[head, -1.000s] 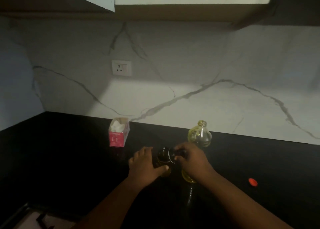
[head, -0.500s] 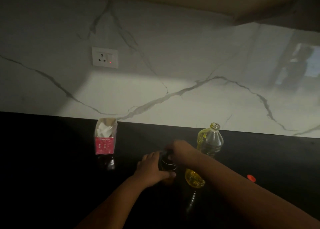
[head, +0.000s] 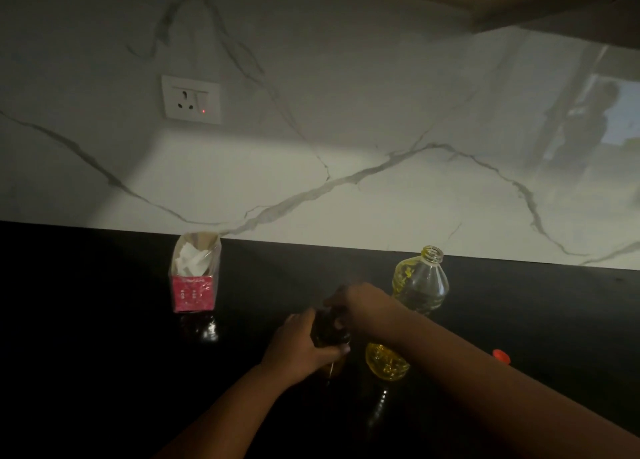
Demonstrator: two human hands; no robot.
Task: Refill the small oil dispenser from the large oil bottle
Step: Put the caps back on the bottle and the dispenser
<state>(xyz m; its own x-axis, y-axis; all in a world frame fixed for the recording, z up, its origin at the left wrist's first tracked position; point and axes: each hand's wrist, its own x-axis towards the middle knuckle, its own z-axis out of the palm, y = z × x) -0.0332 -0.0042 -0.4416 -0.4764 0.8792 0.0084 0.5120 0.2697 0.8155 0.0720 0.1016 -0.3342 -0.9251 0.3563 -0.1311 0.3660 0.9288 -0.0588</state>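
Observation:
The small oil dispenser (head: 329, 334), dark glass, stands on the black counter (head: 104, 354) in dim light. My left hand (head: 301, 347) wraps around its body from the left. My right hand (head: 363, 302) is closed over the dispenser's top; what sits under the fingers is hidden. Just right of it stands the large oil bottle (head: 420, 285), clear plastic, uncapped, with a little yellow oil at its base, partly behind my right forearm. Its red cap (head: 501, 355) lies on the counter further right.
A pink carton (head: 194, 278) with white paper inside stands at the back left near the marble wall. A wall socket (head: 191, 98) sits above it. An overhead cabinet edge shows at the top right.
The camera has tilted and closed in. My right hand has shifted from the dispenser's side to its top. My left hand stays on the body.

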